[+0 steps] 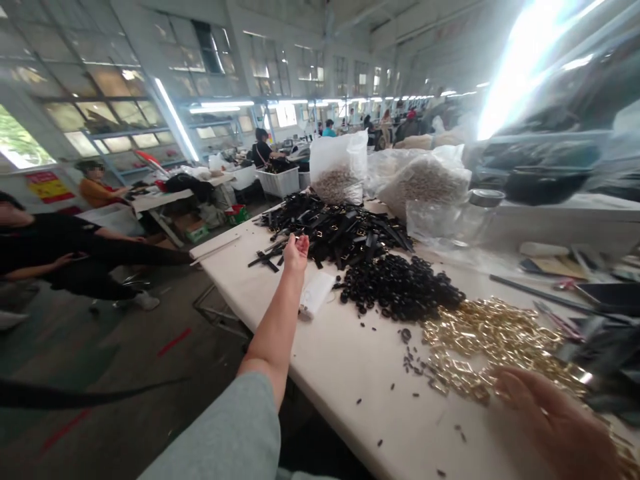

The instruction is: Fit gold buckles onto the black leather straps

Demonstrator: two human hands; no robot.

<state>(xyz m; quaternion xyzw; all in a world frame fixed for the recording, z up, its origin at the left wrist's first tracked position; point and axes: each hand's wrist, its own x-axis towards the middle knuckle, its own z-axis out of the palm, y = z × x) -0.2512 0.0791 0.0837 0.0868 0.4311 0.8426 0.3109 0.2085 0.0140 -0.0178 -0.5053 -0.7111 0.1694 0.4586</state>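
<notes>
My left hand (297, 252) is stretched far out at the near edge of a heap of black straps (345, 230) with gold buckles on them. Its fingers are curled in, and what they hold, if anything, I cannot make out. Low on the right, my right hand (555, 417) hovers over or touches a spread of loose gold buckles (495, 333); motion blurs its fingers. Between the two hands lies a mound of small black loops (400, 287). A white packet (318, 295) rests beside my left wrist.
Clear plastic bags (425, 177) of small pieces stand at the table's back. A dark bar (540, 293) and pliers-like tools (560, 321) lie on the right. Small dark bits dot the pale tabletop (345, 360). A seated person (55, 247) is at the left, across the aisle.
</notes>
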